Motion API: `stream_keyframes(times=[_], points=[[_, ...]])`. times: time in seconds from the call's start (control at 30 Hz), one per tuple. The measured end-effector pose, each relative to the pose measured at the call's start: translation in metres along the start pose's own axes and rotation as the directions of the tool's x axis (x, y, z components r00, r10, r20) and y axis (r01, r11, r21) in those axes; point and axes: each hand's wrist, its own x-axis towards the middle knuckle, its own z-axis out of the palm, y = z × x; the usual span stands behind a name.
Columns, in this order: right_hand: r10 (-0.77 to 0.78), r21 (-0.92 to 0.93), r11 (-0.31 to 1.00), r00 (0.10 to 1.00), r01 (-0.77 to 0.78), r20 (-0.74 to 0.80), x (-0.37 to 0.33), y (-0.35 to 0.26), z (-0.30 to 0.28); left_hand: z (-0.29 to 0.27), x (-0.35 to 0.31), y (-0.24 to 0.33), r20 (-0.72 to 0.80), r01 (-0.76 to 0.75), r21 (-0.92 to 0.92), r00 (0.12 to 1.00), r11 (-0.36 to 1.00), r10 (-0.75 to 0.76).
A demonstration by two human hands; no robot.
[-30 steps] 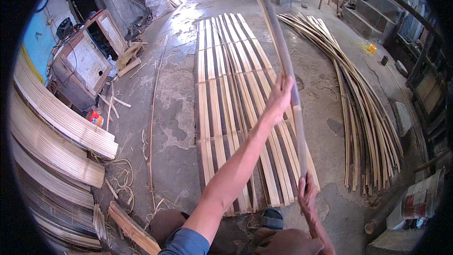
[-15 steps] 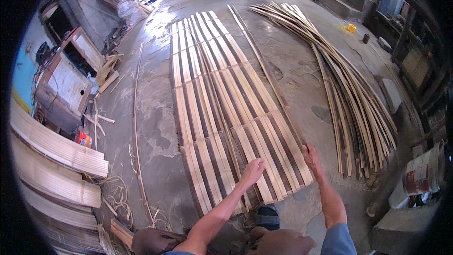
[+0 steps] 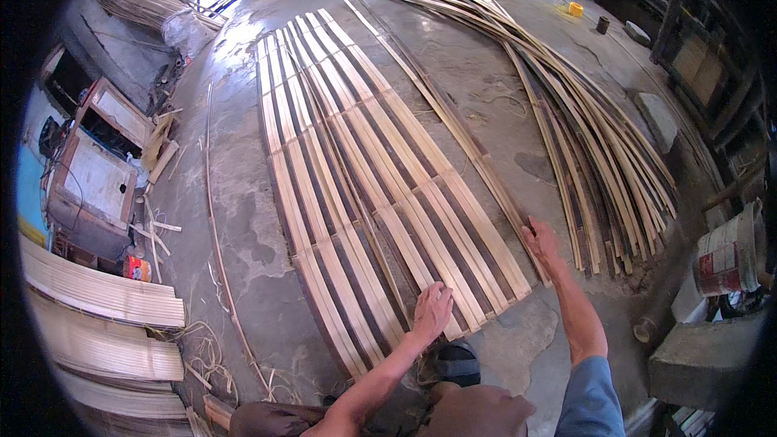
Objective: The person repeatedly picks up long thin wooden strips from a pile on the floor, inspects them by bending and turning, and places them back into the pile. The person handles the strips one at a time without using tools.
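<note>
Split bamboo strips (image 3: 356, 154) lie side by side on the floor before me, pale and dark stripes alternating, crossed by lines of nodes. My left hand (image 3: 433, 308) rests on their near end, fingers laid loosely over the slats, holding nothing that I can see. At the right edge, my right hand (image 3: 543, 243) is closed on the near part of a long bamboo strip (image 3: 441, 101). That strip lies a little apart from the row, its near end just past my fingers. A dark sandal (image 3: 455, 364) shows at the near edge of the row.
To the right lies a fanned pile of bamboo strips (image 3: 579, 113). A single thin strip (image 3: 214, 226) lies on the left, near stacked pale bamboo bundles (image 3: 105, 299). A white bucket (image 3: 728, 255) stands at right, and a small yellow container (image 3: 575, 10) farther back.
My left hand has gone from a closed pinch to fingers laid on the slats. The strip by my right hand now lies farther from the row's near edge. The view has shifted.
</note>
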Motion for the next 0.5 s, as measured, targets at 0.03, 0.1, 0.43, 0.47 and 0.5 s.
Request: stream_keyframes(times=[0.03,0.1,0.43,0.47,0.5], points=[[0.062,-0.013,0.998,0.998,-0.062,-0.013,-0.001,-0.015,-0.006,-0.002,-0.007,0.001,0.006,0.019,0.028,1.000,0.999,-0.019],[0.188,-0.043,0.981,0.981,-0.190,-0.055,-0.002,-0.038,-0.021,-0.003,-0.013,0.006,0.001,0.008,0.090,1.000,0.996,-0.008],[0.162,0.184,0.973,0.981,-0.140,-0.110,-0.023,-0.091,-0.001,0.007,-0.027,-0.003,0.056,-0.059,0.148,0.997,0.987,0.051],[0.134,0.204,0.974,0.981,-0.103,-0.142,-0.018,-0.077,0.012,0.010,-0.024,-0.001,0.055,-0.070,0.143,0.997,0.987,0.062],[0.100,0.228,0.972,0.982,-0.061,-0.163,-0.016,-0.077,0.019,0.010,-0.024,-0.001,0.053,-0.067,0.144,0.997,0.987,0.060]])
